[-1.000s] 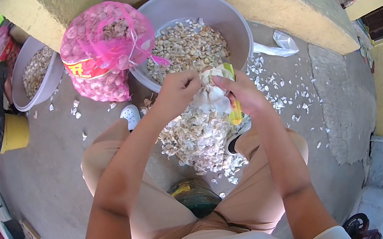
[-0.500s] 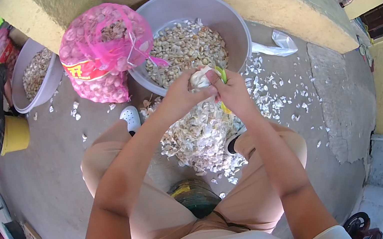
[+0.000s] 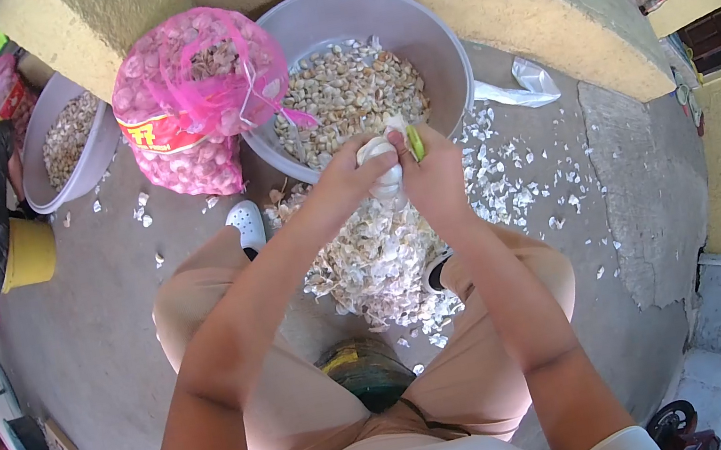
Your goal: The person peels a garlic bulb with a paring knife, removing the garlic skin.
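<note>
Right hand (image 3: 436, 172) sits farther left than in first frame, beside left hand (image 3: 343, 175). Left fingers curl around garlic bulb (image 3: 388, 182) over husk pile (image 3: 375, 256); right fingers close on green tool (image 3: 416, 143). Risks: thumb pressure ejects bulb; tool, if edged, slips, nicks finger. Farther left, sack (image 3: 189, 170) label (image 3: 174, 135): "77"; smaller print illegible.

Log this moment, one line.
left hand holds garlic bulb | right hand grips green-handled tool | below: garlic skins | beyond: tub of cloves, pink mesh sack
</note>
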`<action>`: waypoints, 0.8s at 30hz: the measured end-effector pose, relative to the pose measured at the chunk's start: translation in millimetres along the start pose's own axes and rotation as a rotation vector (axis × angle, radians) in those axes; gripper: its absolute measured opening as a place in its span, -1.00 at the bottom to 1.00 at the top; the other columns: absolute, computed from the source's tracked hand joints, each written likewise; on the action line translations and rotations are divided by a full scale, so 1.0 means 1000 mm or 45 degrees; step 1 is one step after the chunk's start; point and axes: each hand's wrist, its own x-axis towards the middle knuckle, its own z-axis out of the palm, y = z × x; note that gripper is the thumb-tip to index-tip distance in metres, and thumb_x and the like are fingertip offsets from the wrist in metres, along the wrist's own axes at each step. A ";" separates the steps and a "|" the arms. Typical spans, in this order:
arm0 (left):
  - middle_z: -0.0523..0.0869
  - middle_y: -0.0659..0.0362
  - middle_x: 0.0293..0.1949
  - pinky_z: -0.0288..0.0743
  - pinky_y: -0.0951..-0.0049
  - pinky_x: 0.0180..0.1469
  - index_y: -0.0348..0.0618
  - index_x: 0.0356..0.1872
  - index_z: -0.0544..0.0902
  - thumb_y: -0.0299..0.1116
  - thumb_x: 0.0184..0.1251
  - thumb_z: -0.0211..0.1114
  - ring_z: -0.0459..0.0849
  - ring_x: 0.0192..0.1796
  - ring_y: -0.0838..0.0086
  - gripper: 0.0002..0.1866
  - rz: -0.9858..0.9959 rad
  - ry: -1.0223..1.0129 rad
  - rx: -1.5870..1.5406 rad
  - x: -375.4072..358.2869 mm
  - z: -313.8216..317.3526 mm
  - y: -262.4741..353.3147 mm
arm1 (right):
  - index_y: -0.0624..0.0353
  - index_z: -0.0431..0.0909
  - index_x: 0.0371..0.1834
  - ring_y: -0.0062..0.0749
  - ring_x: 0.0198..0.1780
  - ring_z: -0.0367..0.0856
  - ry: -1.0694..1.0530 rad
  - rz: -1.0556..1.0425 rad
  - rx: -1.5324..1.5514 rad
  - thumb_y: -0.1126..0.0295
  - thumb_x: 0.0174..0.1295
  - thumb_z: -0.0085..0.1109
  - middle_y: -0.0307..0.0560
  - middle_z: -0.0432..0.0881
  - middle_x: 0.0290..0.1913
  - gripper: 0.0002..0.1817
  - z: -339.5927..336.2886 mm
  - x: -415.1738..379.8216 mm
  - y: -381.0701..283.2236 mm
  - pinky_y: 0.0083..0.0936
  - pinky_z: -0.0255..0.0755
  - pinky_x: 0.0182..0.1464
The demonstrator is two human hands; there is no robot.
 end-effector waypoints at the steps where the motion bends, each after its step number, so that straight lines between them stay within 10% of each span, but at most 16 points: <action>1: 0.50 0.22 -0.16 0.39 0.56 -0.13 -0.19 0.05 0.32 -0.16 0.19 0.19 0.49 -0.12 0.60 -0.52 -0.072 0.062 -0.062 -0.004 0.006 0.004 | 0.25 0.45 -0.43 0.00 -0.49 0.50 0.004 -0.109 -0.079 0.45 0.02 0.13 0.14 0.51 -0.54 -0.88 0.000 -0.002 0.002 -0.29 0.36 -0.44; 8: 0.53 0.21 -0.27 0.36 0.63 -0.22 -0.19 0.00 0.35 -0.07 0.21 0.14 0.49 -0.24 0.61 -0.53 0.104 0.308 0.260 0.000 0.006 -0.014 | 0.23 0.43 -0.35 0.01 -0.45 0.51 -0.223 0.020 -0.271 0.51 -0.04 0.10 0.16 0.52 -0.47 -0.84 -0.002 -0.003 -0.009 -0.26 0.38 -0.42; 17: 0.57 0.19 -0.27 0.46 0.55 -0.22 -0.18 -0.05 0.39 -0.08 0.31 -0.04 0.57 -0.24 0.54 -0.61 0.026 0.240 -0.292 0.003 0.003 -0.013 | 0.21 0.43 -0.39 -0.63 -0.63 0.34 -0.122 0.813 1.082 0.33 0.17 0.09 -0.27 0.43 -0.62 -0.83 -0.003 0.011 -0.002 -0.57 0.23 -0.61; 24: 0.59 0.15 -0.25 0.51 0.49 -0.24 -0.19 -0.09 0.41 -0.09 0.30 -0.06 0.62 -0.26 0.47 -0.63 0.046 0.214 -0.520 -0.004 0.000 0.011 | 0.25 0.46 -0.18 -0.49 -0.56 0.45 -0.683 0.644 0.298 0.17 0.07 0.17 -0.12 0.51 -0.52 -0.62 -0.027 0.022 -0.005 -0.55 0.32 -0.52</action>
